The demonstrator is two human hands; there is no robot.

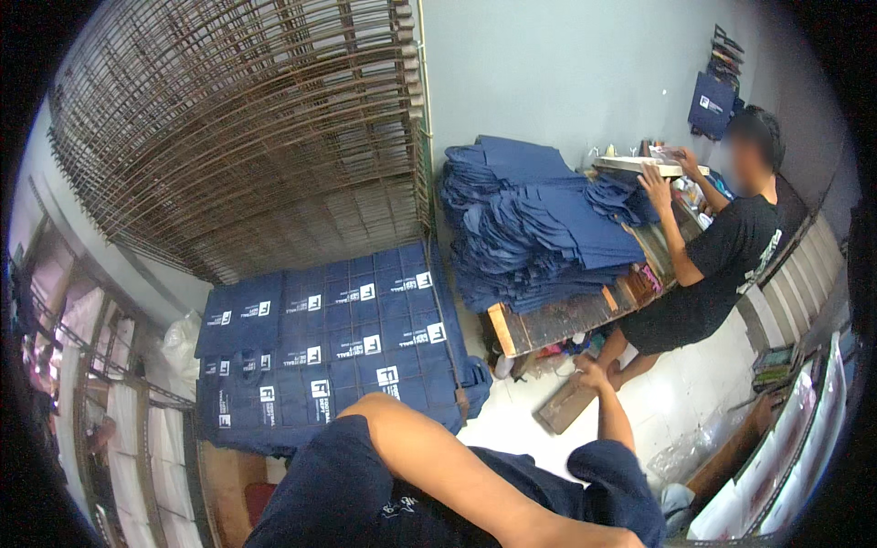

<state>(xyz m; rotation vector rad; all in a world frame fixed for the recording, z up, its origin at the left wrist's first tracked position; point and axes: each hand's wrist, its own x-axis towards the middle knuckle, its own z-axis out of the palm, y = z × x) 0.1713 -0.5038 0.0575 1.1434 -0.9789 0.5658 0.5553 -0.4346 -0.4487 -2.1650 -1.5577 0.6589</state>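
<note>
My left arm bends across the lower middle, and only the edge of my left hand (pixel 610 539) shows at the bottom rim, its fingers cut off. My right arm reaches forward and to the right. At its end, my right hand (pixel 592 371) looks closed at the upper end of a brown wooden-looking block (pixel 564 405). I cannot tell whether it grips the block or passes above it. Left of my hands, dark blue fabric panels with white prints (pixel 352 320) lie in rows under a thin wire grid. Above them rises a stack of hinged wire drying racks (pixel 265 137).
A wooden table (pixel 566 321) bears tall piles of dark blue cloth (pixel 521 228). Behind it, a co-worker (pixel 731 247) in black has both hands at a pale frame (pixel 639 165). Shelving (pixel 137 429) stands at left, more racks at right. Clear plastic (pixel 690 447) lies on the white floor.
</note>
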